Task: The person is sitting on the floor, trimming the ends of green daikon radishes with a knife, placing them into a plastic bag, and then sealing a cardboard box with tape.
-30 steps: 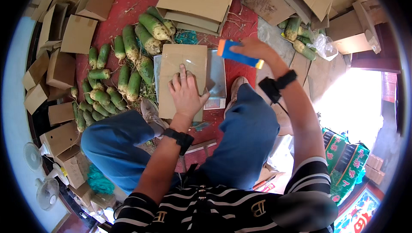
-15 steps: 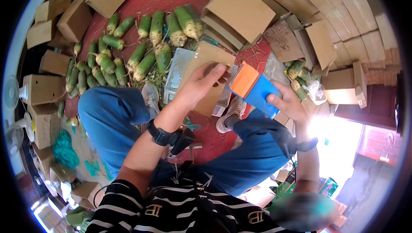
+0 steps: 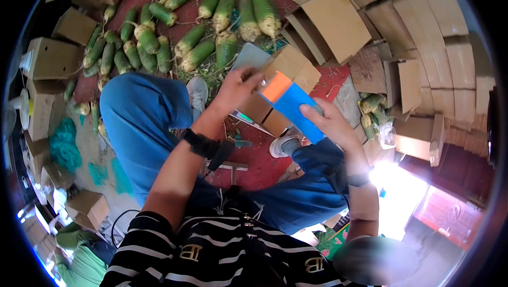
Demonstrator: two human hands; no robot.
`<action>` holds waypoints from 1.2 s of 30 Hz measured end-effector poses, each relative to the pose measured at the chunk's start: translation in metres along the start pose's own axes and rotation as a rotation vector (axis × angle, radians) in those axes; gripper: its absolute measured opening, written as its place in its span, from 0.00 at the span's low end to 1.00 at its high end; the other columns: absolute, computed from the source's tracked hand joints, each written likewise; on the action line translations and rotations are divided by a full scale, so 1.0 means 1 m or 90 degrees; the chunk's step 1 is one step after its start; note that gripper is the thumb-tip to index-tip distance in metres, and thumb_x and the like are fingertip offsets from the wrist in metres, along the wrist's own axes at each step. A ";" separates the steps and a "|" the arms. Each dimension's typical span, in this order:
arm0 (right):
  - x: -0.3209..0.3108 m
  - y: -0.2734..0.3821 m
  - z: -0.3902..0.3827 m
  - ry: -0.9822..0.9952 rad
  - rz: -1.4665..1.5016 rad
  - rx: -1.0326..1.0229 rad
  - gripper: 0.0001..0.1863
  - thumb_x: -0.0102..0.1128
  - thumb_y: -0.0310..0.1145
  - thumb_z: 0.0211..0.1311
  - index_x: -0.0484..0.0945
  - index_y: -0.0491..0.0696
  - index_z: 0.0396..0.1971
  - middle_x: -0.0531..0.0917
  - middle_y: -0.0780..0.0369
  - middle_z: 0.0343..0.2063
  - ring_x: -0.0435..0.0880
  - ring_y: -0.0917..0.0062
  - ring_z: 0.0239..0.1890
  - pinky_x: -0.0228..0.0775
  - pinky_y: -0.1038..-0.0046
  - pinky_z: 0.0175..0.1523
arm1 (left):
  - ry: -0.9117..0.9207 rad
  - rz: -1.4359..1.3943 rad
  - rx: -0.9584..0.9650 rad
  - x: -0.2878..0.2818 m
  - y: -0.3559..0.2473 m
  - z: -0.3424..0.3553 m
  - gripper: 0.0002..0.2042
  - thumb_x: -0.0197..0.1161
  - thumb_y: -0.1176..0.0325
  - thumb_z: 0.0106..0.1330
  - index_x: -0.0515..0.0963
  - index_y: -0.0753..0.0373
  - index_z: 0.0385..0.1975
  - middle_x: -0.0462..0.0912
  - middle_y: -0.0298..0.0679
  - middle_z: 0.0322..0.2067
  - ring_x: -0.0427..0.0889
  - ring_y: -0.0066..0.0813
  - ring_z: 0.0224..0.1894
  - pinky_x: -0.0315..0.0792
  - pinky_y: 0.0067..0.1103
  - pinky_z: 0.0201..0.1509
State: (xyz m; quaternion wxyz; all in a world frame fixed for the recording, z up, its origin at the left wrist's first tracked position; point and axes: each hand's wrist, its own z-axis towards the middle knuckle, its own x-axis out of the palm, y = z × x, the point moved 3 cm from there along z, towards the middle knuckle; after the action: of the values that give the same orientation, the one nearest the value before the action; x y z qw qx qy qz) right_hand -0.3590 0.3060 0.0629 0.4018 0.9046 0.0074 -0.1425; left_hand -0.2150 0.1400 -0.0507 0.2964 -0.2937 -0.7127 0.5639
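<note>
Gripping a blue tape dispenser [image 3: 292,108] with an orange end, right hand [image 3: 330,123] is holding it above the knees; left hand [image 3: 238,87] is pinching at its orange tip, over a flat cardboard box [image 3: 293,67].

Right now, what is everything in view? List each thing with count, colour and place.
radishes: about two dozen, green and white, on the red floor ahead
tape dispenser: one, blue and orange, in the right hand
cardboard box: one, brown, under the hands
scale: one, grey, beneath the box
flat cartons: many, brown, stacked right and top
folded boxes: several, brown, left
bagged radishes: a few, green, right
left hand: at the dispenser's orange end, black wristband
right hand: grips the dispenser, black watch
</note>
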 end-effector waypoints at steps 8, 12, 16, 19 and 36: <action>0.003 -0.022 0.016 0.044 -0.040 0.103 0.22 0.53 0.47 0.61 0.73 0.40 0.36 0.78 0.62 0.19 0.78 0.80 0.17 0.70 0.81 0.20 | -0.104 0.018 -0.069 -0.069 0.091 0.028 0.10 0.58 0.66 0.61 0.74 0.70 0.29 0.75 0.35 0.22 0.71 0.21 0.26 0.67 0.21 0.31; 0.012 -0.043 0.043 0.047 -0.080 0.152 0.24 0.53 0.49 0.61 0.72 0.40 0.38 0.78 0.62 0.21 0.78 0.80 0.17 0.71 0.81 0.20 | -0.128 0.077 -0.057 -0.063 0.141 0.027 0.11 0.59 0.65 0.61 0.74 0.68 0.32 0.76 0.36 0.24 0.73 0.24 0.28 0.68 0.24 0.34; 0.016 -0.050 0.055 0.043 -0.056 0.148 0.24 0.56 0.49 0.59 0.74 0.39 0.32 0.77 0.63 0.17 0.77 0.80 0.15 0.69 0.80 0.20 | -0.217 0.258 -0.044 -0.018 0.192 0.016 0.13 0.60 0.62 0.59 0.75 0.65 0.36 0.79 0.43 0.28 0.78 0.37 0.33 0.70 0.27 0.40; 0.013 -0.051 0.053 0.035 -0.073 0.183 0.24 0.56 0.49 0.59 0.74 0.39 0.33 0.77 0.62 0.18 0.77 0.80 0.15 0.69 0.80 0.20 | -0.160 0.140 -0.156 -0.005 0.191 0.012 0.17 0.60 0.61 0.56 0.73 0.68 0.39 0.79 0.51 0.35 0.77 0.52 0.39 0.71 0.35 0.42; 0.010 -0.069 0.052 0.048 -0.021 0.155 0.22 0.55 0.49 0.60 0.73 0.41 0.35 0.77 0.63 0.19 0.77 0.81 0.18 0.71 0.81 0.21 | 0.085 0.416 -0.230 0.012 0.178 0.065 0.25 0.38 0.52 0.67 0.73 0.67 0.45 0.73 0.57 0.46 0.68 0.56 0.51 0.60 0.38 0.55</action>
State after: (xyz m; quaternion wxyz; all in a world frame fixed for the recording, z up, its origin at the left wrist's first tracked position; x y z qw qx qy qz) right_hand -0.3718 0.3141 -0.0230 0.2858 0.9511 0.0201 -0.1152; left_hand -0.2567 0.1428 -0.2356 0.0900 -0.5896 -0.6483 0.4732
